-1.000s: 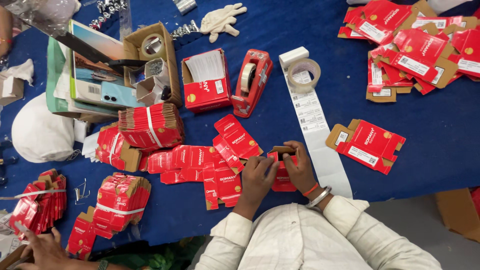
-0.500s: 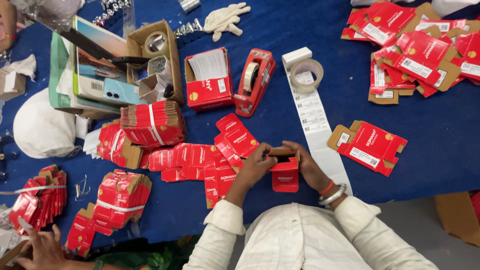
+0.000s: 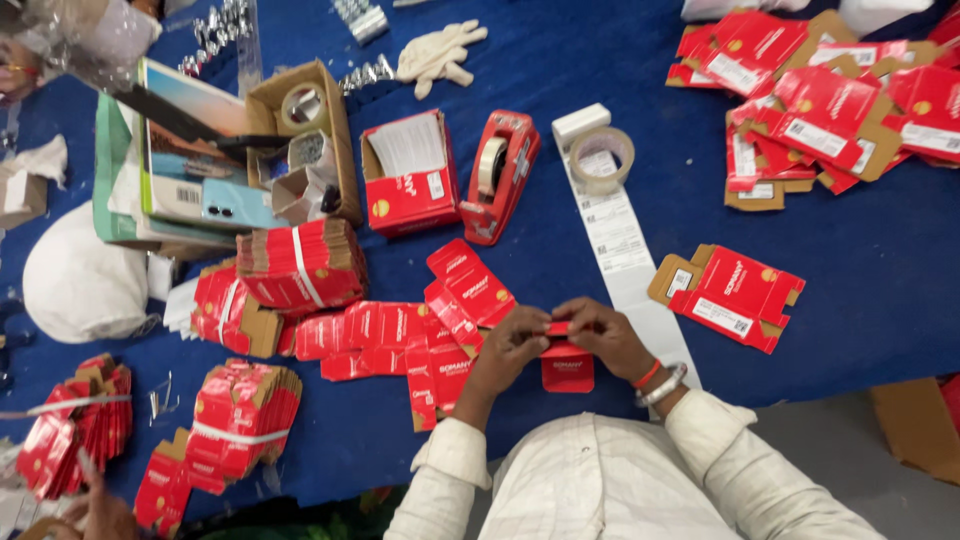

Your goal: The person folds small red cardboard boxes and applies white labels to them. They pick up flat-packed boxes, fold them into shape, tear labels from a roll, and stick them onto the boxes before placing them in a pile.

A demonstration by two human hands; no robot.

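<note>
Both hands meet over the near edge of the blue table: the left hand and the right hand pinch the top of a small red box between fingertips, each closed on it from its own side. The box hangs upright below the fingers, its lower flap pointing toward the person's white sleeves. Orange and silver bangles sit on the right wrist.

Just left of the hands lies a loose spread of flat red cartons, some overlapping. Farther left, a banded stack of cartons rests on others, and more banded bundles lie near the table's edge. A long strip of white labels runs from the right hand up toward a roll of clear tape. A red tape dispenser stands beside an open red box with papers. One flat carton lies alone to the right, well apart from a heap of cartons at the far corner. Another person's hand shows at the lower left
</note>
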